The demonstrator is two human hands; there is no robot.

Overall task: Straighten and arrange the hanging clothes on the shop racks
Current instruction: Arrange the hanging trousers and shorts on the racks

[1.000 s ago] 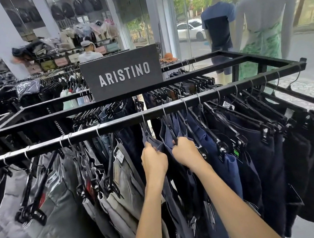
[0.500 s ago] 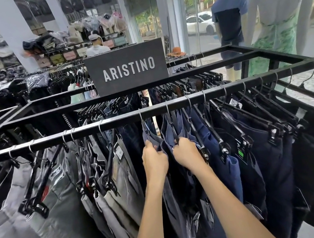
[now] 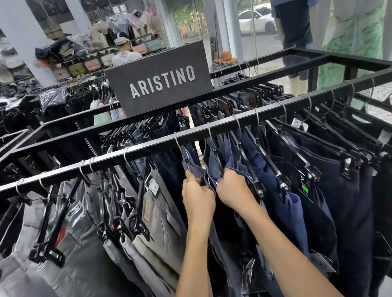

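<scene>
Your left hand (image 3: 198, 197) and right hand (image 3: 233, 190) have stayed put since a second ago, side by side at centre. Your black rack (image 3: 138, 155) runs from 9 to 3 o'clock, with grey trousers (image 3: 78, 260) hanging at 8 and navy trousers (image 3: 312, 206) at 4. Left hand grips the blue-grey trousers (image 3: 194, 168) by the waist; right hand clutches the blue trousers (image 3: 228, 153) alongside.

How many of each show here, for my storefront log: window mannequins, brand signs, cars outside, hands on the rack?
Window mannequins: 2, blue tee, green dress
Brand signs: 1, ARISTINO sign
Cars outside: 1, white car
Hands gripping navy trousers: 2, left hand, right hand
Total: 6
</scene>
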